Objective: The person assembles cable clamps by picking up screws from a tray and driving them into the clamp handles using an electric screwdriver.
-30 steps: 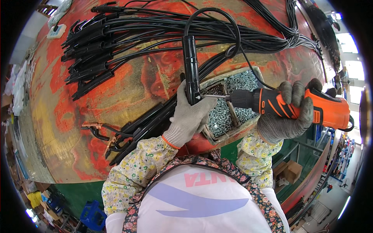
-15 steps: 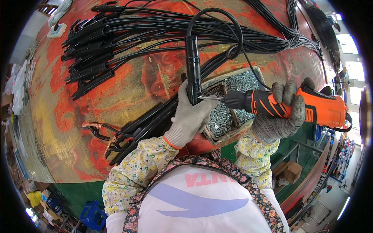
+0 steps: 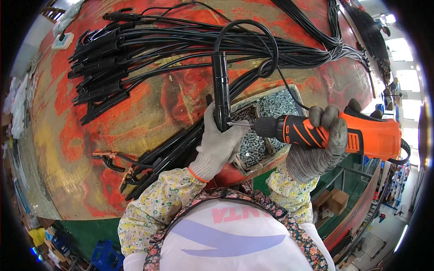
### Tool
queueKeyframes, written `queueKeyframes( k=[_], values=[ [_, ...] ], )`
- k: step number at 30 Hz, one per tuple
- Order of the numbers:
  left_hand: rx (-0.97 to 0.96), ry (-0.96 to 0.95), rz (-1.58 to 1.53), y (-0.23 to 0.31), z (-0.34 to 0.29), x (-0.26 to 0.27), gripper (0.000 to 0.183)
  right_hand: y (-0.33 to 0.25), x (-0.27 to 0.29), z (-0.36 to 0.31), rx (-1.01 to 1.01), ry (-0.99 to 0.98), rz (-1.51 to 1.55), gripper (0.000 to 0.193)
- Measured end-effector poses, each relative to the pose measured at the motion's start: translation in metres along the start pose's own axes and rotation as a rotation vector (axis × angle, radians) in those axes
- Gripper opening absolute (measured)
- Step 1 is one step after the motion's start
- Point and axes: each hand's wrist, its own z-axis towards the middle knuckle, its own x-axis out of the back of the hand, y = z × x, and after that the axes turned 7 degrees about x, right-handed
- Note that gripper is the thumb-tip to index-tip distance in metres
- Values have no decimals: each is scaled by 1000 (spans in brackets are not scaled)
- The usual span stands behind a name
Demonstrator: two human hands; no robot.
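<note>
My gloved left hand [image 3: 213,147] is closed around the lower end of a black tubular cable handle [image 3: 220,83], holding it nearly upright over the table. A cable loops from the handle's far end. My gloved right hand [image 3: 318,147] grips an orange and black electric screwdriver [image 3: 373,137], which lies almost level. Its thin bit [image 3: 239,124] points left and meets a small screw at the handle's near end, beside my left fingers. Just beneath the bit and the screwdriver's nose sits a divided box [image 3: 260,165] of loose screws [image 3: 275,104].
Black cables [image 3: 181,38] with forked black ends [image 3: 101,58] lie across the worn red table [image 3: 149,99]. More black handles [image 3: 174,151] rest left of my hand, near copper-coloured clamp parts [image 3: 105,154]. A white power strip [image 3: 62,41] stands at the far left.
The screwdriver and the handle sit slightly lower and further left in the picture, while the whole view has also shifted a little. Both grips stay the same, with the bit still at the handle's end.
</note>
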Motion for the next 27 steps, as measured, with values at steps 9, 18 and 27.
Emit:
queueKeyframes(
  k=[9, 18, 27],
  values=[
    [-47, 0, -12, -2, 5, 1, 81, -2, -17, -2, -21, -23, -75, 58],
    [39, 6, 79, 0, 9, 2, 78, 10, -10, 9, -28, -93, -136, 65],
    [44, -21, 36, 3, 8, 0, 77, 12, -2, 13, -73, -207, 34, 57]
  ],
)
